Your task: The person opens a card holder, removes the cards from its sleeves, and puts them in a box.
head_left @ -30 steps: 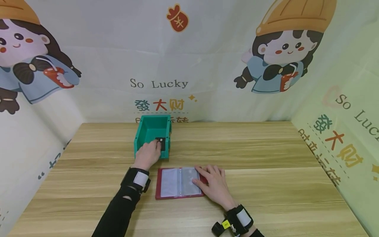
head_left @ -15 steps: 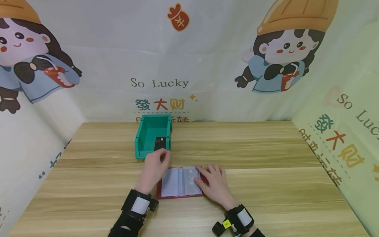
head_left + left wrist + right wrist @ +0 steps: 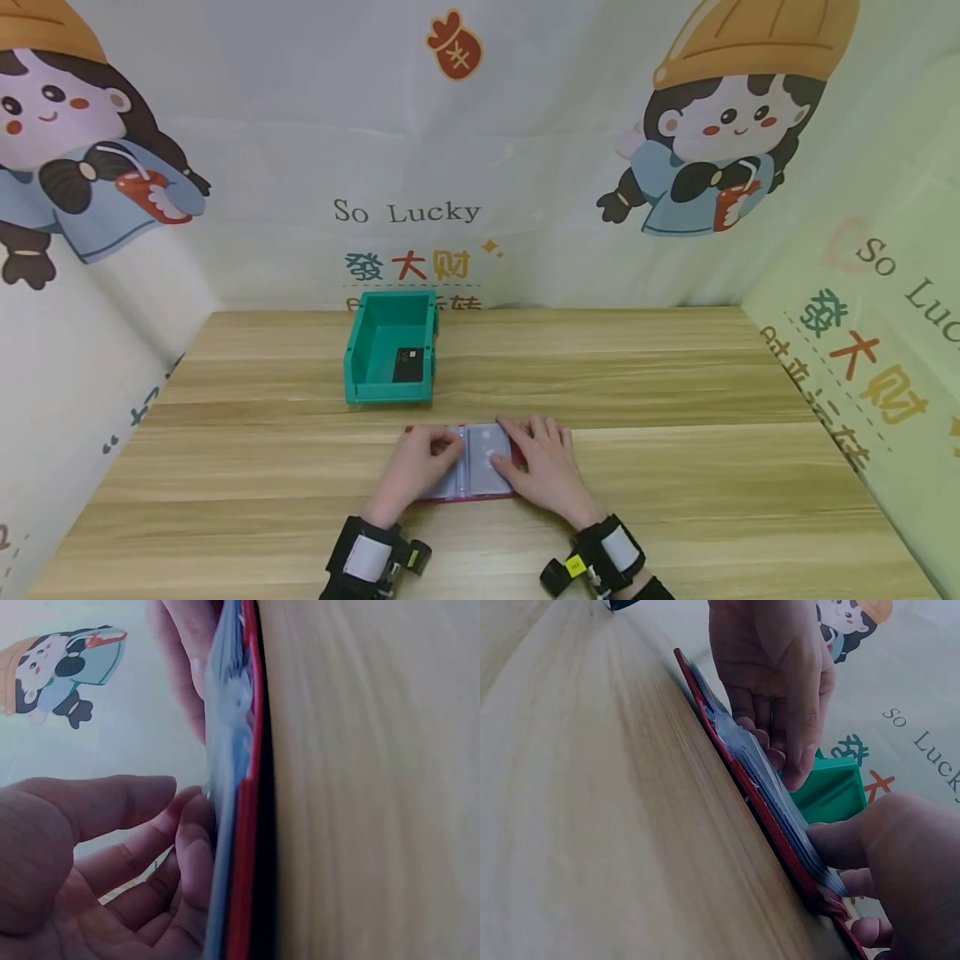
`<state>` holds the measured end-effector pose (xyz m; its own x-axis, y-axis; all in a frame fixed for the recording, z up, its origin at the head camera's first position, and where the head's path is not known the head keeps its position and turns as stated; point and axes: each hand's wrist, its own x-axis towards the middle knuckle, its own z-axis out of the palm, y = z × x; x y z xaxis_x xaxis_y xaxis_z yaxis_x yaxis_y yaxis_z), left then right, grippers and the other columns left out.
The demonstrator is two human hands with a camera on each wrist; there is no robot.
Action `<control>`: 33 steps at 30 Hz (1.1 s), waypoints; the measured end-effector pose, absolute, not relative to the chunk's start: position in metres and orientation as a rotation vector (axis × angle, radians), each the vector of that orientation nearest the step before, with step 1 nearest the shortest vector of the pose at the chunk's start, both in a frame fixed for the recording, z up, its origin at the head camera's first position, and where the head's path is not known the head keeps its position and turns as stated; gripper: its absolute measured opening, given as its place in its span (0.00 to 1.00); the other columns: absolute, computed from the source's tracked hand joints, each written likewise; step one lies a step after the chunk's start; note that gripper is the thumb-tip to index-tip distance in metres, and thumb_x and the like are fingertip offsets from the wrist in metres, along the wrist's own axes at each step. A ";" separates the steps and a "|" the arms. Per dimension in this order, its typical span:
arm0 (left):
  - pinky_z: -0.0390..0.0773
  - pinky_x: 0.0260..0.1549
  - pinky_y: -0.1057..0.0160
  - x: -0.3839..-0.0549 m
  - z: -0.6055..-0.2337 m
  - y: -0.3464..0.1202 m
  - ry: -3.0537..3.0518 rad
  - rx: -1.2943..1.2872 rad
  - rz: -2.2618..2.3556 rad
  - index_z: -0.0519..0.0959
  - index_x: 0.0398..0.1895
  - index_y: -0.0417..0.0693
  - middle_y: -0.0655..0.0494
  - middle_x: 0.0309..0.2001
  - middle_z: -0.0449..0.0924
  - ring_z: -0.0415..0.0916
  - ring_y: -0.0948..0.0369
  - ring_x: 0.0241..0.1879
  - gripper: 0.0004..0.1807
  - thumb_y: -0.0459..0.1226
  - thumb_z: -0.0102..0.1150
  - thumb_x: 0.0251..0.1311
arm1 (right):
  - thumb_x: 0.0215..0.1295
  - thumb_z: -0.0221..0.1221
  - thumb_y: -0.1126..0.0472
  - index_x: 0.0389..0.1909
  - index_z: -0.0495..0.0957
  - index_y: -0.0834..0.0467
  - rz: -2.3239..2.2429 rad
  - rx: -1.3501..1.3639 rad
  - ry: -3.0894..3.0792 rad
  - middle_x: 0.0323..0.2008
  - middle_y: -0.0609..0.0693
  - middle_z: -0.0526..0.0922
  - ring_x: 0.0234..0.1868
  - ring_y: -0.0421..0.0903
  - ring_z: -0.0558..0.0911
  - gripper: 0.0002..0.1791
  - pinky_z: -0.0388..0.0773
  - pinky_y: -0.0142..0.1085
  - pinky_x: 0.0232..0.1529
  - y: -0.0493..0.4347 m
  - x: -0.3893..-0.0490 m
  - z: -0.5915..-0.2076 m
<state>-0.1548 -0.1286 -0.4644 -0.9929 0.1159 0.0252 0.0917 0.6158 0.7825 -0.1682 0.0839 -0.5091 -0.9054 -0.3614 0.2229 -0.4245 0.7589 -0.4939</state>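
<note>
Red album (image 3: 481, 477) lies open, left grip (image 3: 417, 467) over it, right grip (image 3: 546, 468) touching.

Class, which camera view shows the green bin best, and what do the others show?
The head view: it shows the green bin whole, from above, with a black card inside. The right wrist view shows only part, between the left hand and the right hand; the left wrist view shows none of it.

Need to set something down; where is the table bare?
The table is bare right of the right hand and left of the green bin. Crowded: the open red album, where the left hand is too.
</note>
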 end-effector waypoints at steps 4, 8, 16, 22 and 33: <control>0.70 0.30 0.68 -0.155 -0.468 -0.128 2.760 0.147 1.373 0.89 0.39 0.39 0.55 0.30 0.83 0.71 0.63 0.29 0.06 0.32 0.65 0.67 | 0.71 0.63 0.47 0.67 0.79 0.57 0.859 0.623 -2.839 0.44 0.53 0.74 0.45 0.49 0.67 0.29 0.57 0.45 0.48 0.084 -0.168 -0.508; 0.70 0.30 0.67 -0.155 -0.469 -0.128 2.745 0.130 1.384 0.89 0.39 0.39 0.55 0.30 0.83 0.71 0.63 0.30 0.06 0.32 0.65 0.67 | 0.71 0.63 0.47 0.66 0.79 0.56 0.882 0.611 -2.836 0.44 0.52 0.75 0.44 0.49 0.67 0.27 0.57 0.44 0.48 0.084 -0.168 -0.508; 0.69 0.30 0.67 -0.155 -0.468 -0.128 2.731 0.118 1.398 0.89 0.40 0.39 0.55 0.29 0.81 0.71 0.62 0.29 0.06 0.33 0.65 0.67 | 0.71 0.64 0.47 0.65 0.80 0.56 0.908 0.580 -2.836 0.42 0.52 0.75 0.43 0.47 0.67 0.27 0.57 0.43 0.47 0.083 -0.168 -0.508; 0.69 0.30 0.67 -0.155 -0.469 -0.130 2.729 0.134 1.415 0.88 0.41 0.39 0.54 0.30 0.82 0.71 0.62 0.30 0.07 0.33 0.66 0.68 | 0.70 0.66 0.47 0.65 0.79 0.56 0.937 0.543 -2.839 0.49 0.55 0.80 0.48 0.51 0.71 0.27 0.59 0.44 0.48 0.081 -0.168 -0.507; 0.70 0.30 0.67 -0.155 -0.469 -0.129 2.737 0.119 1.385 0.88 0.43 0.38 0.53 0.31 0.83 0.71 0.62 0.30 0.07 0.33 0.65 0.68 | 0.65 0.71 0.53 0.46 0.81 0.56 1.081 0.501 -2.735 0.42 0.52 0.81 0.46 0.51 0.73 0.16 0.59 0.46 0.50 0.081 -0.167 -0.509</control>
